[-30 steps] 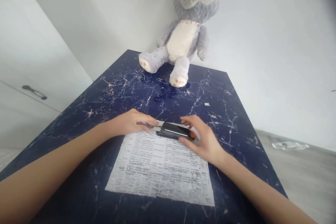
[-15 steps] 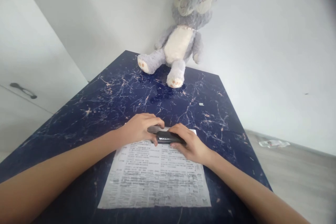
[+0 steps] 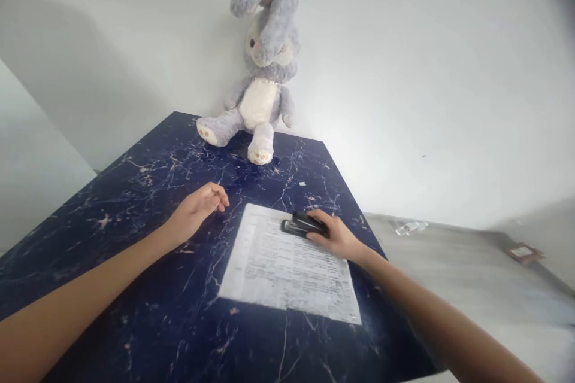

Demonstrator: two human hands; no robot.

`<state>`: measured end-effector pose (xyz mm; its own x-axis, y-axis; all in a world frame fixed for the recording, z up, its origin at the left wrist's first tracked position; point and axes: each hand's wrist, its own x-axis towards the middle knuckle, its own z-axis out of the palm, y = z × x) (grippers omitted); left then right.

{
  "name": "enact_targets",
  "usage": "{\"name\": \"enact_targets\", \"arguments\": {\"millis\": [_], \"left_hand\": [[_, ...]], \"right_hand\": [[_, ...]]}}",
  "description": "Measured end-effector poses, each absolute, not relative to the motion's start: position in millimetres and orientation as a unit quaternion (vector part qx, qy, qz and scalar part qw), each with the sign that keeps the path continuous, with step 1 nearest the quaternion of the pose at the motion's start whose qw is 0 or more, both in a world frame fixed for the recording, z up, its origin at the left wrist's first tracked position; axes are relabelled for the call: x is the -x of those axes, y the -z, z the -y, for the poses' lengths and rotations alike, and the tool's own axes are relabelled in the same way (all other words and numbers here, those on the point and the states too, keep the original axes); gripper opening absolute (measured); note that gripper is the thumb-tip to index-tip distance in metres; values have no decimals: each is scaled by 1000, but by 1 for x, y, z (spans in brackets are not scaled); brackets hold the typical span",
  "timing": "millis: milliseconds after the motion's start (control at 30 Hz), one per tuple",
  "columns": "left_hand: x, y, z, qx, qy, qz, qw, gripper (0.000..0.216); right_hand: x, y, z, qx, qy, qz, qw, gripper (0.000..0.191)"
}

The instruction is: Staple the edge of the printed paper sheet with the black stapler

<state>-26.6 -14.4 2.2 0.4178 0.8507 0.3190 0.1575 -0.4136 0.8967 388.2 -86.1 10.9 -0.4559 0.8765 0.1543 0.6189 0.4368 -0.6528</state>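
My right hand (image 3: pixel 338 238) grips the black stapler (image 3: pixel 297 226) over the paper (image 3: pixel 287 269), toward the surface's (image 3: pixel 179 323) right edge, and my left hand (image 3: pixel 197 209), loosely curled and visibly empty beside the sheet, would in my judgement serve better flattening it.

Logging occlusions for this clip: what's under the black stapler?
Printed paper lies beneath the black stapler, held in the right hand; the part directly below is covered, and contact is unclear.

Looks like a home rm: plush rabbit (image 3: pixel 258 102) on marble-look tbl (image 3: pixel 188 323), plain wht wall (image 3: pixel 395 72), grey flr (image 3: pixel 431 257).
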Motion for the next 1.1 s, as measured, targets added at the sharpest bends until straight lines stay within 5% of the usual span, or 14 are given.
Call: {"name": "enact_targets", "arguments": {"millis": [167, 367, 500, 800, 967, 1100], "left_hand": [[23, -3, 16, -733, -416, -343, 415, 47], [19, -6, 15, -728, -415, -360, 410, 49], [21, -5, 14, -744, -393, -369, 396, 46], [23, -6, 21, -791, -355, -348, 356, 45], [-3, -27, 68, -899, -297, -197, 253, 48], [-45, 1, 138, -929, -255, -30, 265, 41]], "right_hand": [[-440, -2, 95, 498, -302, 686, 437, 54], [-433, -8, 99, 495, -212, 797, 275, 54], [-435, -9, 73, 445, -199, 834, 258, 32], [-438, -8, 11, 420, -264, 837, 233, 44], [-433, -4, -13, 431, -305, 826, 199, 52], [-412, 2, -24, 420, -301, 830, 211, 59]]}}
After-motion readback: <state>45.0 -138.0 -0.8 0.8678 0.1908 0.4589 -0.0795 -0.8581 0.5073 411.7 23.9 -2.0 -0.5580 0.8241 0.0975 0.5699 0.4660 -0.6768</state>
